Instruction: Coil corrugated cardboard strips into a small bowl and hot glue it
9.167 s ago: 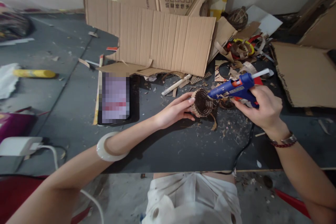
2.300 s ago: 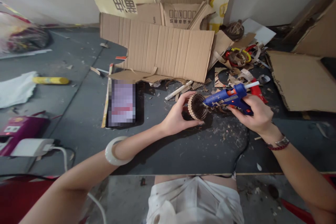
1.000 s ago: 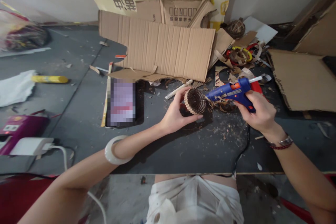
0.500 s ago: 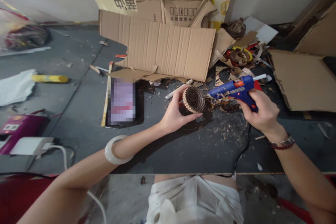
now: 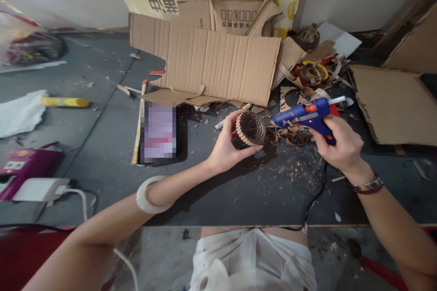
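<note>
My left hand (image 5: 230, 148) holds a small round cup of ridged cardboard (image 5: 251, 128) between thumb and fingers, its dark hollow facing up. In my right hand (image 5: 341, 143) is a blue glue gun (image 5: 302, 116) with a clear glue stick in its back end and a small red light on its side. The nozzle points left at the cup's rim, with a small gap between them. A black cord runs down from the gun's handle to the table edge.
Corrugated cardboard (image 5: 218, 63) lies behind my hands, and a phone (image 5: 159, 132) to their left. Cardboard scraps and tape rolls (image 5: 312, 72) are heaped at the back right. A purple power strip (image 5: 30, 168) and yellow glue tube (image 5: 64, 102) are at the left.
The cup has turned slightly and shifted a little left in my left hand. The glue gun's nozzle, close against the rim before, is now a little apart from it.
</note>
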Tool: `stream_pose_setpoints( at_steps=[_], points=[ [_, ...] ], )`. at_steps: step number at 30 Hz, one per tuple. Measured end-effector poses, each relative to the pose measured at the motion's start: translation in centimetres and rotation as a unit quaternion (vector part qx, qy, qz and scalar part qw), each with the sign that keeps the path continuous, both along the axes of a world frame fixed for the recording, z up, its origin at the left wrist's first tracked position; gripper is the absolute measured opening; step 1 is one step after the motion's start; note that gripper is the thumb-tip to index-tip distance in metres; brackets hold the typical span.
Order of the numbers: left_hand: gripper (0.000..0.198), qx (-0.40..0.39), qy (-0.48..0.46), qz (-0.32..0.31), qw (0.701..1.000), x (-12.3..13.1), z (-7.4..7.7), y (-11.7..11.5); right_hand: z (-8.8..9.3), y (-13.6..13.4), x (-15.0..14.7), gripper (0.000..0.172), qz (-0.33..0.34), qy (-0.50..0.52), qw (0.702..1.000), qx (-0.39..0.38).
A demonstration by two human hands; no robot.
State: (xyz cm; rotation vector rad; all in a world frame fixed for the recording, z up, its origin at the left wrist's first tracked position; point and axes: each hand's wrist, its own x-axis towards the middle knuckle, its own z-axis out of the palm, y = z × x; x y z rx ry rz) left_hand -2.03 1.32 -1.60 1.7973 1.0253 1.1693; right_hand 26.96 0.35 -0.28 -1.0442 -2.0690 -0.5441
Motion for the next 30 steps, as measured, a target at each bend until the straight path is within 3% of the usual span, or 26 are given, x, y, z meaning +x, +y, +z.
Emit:
stream_pose_setpoints(
  at_steps=[11,15,20,25,30],
  points=[
    [0.082,0.014,-0.012,-0.013,1.0,-0.1,0.1,-0.1,-0.2,0.1,0.1,0.069,0.016,-0.017,1.0,-0.018],
    [0.084,0.03,0.004,-0.027,0.999,-0.2,0.2,-0.2,-0.3,0.4,0.0,0.063,-0.051,0.021,0.998,-0.043],
    [0.086,0.017,0.013,-0.026,0.999,-0.1,0.0,-0.1,0.9,0.3,-0.2,0.051,-0.141,0.121,0.979,-0.082],
    [0.086,-0.006,-0.002,-0.033,0.999,0.0,0.0,-0.1,1.4,0.1,-0.2,0.028,-0.151,0.22,0.949,-0.166],
    [0.085,-0.026,-0.017,-0.041,0.999,0.0,0.1,-0.2,0.8,0.0,-0.1,0.032,-0.139,0.195,0.957,-0.166]
  ],
)
